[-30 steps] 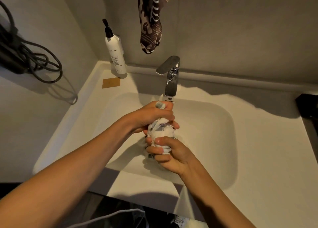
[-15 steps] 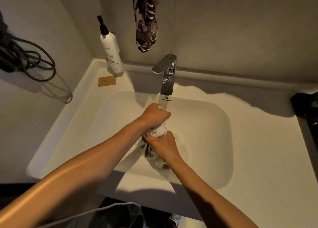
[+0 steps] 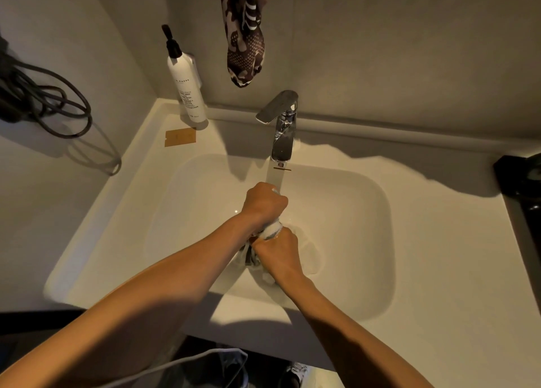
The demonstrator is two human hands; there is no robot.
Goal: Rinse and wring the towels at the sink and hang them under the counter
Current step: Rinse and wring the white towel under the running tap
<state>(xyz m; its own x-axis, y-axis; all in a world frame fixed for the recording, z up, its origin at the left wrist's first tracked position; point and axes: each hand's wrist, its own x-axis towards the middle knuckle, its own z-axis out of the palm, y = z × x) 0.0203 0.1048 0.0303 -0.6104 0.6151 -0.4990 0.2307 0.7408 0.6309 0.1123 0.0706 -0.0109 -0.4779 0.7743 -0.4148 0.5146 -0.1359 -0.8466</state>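
Towel [image 3: 270,230]: soaked, soft, slippery, heavier wet. Left hand [image 3: 265,203] and right hand [image 3: 278,251] fisted tight round it; best gripped at opposite ends.

Both forearms are bare with no sleeves, and a pale shoe [image 3: 295,371] shows below the counter.

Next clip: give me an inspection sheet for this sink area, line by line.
Surface: white counter with sunken sink; water runs from the tap.
Job's things: one towel, twisted between both fists over the sink.
Clutter: pump bottle, brown tag, dark object at the right edge.
Hands: left hand and right hand shut on the towel.
Cables: dark coil on the left wall.
Surroundings: patterned cloth hanging above the tap.
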